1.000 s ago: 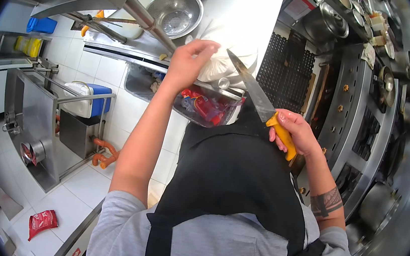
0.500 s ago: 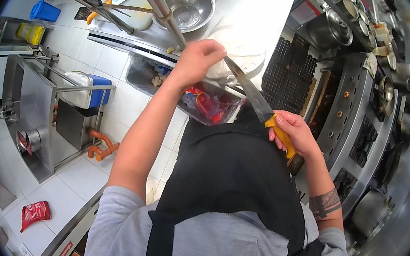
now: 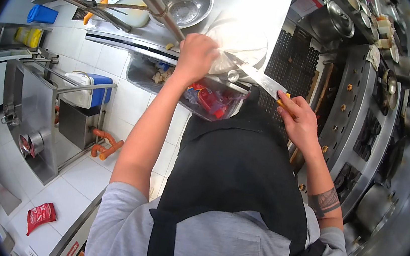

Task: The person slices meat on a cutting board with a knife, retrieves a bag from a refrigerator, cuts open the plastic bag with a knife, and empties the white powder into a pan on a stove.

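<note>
My right hand (image 3: 300, 122) is wrapped round the yellow handle of a long kitchen knife (image 3: 265, 80). Its blade points up and left, the tip close to my left hand (image 3: 198, 56). My left hand is closed at the near left side of a bulging white bag (image 3: 245, 36) and seems to grip its gathered end; the fingertips are partly hidden. The bag lies on the steel counter (image 3: 257, 0) by its front edge. Where the blade tip meets the bag, I cannot tell whether it touches.
A metal bowl (image 3: 184, 5) stands left of the bag. Below the counter is a grey bin (image 3: 138, 72) holding red packaging. A steel post (image 3: 153, 1) rises near my left hand. The stove (image 3: 351, 109) runs along the right, with a black mat (image 3: 288, 69) on the floor.
My right hand has raised the knife slightly, and the blade now lies flatter and turned. My left hand has shifted a little left and down, its fingers now against the bag.
</note>
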`<control>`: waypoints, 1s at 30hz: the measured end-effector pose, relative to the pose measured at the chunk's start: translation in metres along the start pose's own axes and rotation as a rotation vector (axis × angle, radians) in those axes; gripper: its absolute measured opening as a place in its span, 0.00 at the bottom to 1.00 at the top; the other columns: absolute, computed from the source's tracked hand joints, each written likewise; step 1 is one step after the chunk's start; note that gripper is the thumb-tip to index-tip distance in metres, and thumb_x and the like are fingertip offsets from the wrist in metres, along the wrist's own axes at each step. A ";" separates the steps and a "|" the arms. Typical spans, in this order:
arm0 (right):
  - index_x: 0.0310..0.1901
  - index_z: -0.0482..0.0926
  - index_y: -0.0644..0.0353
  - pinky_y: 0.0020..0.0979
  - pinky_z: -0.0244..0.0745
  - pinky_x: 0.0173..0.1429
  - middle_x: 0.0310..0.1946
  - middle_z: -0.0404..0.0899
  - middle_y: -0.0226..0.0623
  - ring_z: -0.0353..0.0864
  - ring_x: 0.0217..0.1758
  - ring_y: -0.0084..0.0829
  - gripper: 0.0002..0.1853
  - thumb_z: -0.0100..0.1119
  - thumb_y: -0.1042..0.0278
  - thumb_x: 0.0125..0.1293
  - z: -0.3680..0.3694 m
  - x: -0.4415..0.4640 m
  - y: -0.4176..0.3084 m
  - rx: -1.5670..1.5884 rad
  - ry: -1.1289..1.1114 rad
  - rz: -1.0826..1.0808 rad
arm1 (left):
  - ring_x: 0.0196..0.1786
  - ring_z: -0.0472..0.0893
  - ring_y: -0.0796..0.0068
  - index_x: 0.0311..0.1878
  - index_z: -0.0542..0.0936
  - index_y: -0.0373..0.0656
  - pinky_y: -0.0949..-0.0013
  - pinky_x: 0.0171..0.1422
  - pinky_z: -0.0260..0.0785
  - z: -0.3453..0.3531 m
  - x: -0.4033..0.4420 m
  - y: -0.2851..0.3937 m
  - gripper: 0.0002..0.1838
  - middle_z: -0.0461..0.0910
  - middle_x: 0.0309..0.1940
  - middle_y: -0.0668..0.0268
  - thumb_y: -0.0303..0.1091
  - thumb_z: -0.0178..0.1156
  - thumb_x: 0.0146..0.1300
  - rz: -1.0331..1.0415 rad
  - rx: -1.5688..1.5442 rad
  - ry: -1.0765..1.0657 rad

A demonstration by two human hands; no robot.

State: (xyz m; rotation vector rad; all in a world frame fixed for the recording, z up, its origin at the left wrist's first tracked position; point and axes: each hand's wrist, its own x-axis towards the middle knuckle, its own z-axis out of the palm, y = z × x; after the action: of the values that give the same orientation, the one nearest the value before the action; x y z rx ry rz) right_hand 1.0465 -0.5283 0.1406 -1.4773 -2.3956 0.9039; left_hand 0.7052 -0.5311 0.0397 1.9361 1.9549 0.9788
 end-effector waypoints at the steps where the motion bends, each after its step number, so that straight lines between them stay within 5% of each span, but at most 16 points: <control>1: 0.64 0.85 0.44 0.35 0.76 0.48 0.37 0.78 0.34 0.80 0.42 0.34 0.21 0.67 0.68 0.70 0.000 0.001 -0.001 0.000 0.001 0.009 | 0.61 0.76 0.56 0.48 0.86 0.45 0.53 0.69 0.64 0.000 0.001 -0.001 0.10 0.83 0.48 0.63 0.32 0.69 0.63 0.000 -0.002 0.000; 12: 0.63 0.86 0.43 0.37 0.76 0.47 0.37 0.79 0.35 0.81 0.42 0.37 0.21 0.68 0.68 0.69 0.000 0.012 -0.002 -0.063 -0.009 -0.019 | 0.59 0.75 0.51 0.42 0.85 0.41 0.53 0.70 0.63 -0.001 0.006 -0.002 0.06 0.83 0.45 0.58 0.31 0.64 0.65 -0.051 -0.221 -0.041; 30: 0.61 0.87 0.46 0.40 0.78 0.45 0.37 0.81 0.37 0.83 0.40 0.41 0.20 0.67 0.69 0.68 -0.009 0.015 -0.018 -0.088 0.019 -0.051 | 0.55 0.79 0.55 0.43 0.85 0.37 0.58 0.63 0.70 -0.006 0.013 -0.005 0.07 0.84 0.42 0.59 0.26 0.69 0.63 0.063 -0.156 -0.013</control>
State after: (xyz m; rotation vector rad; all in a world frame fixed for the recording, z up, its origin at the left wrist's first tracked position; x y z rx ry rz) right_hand 1.0296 -0.5174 0.1562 -1.4405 -2.4766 0.7799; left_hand 0.6960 -0.5205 0.0452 1.9224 1.7630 1.0967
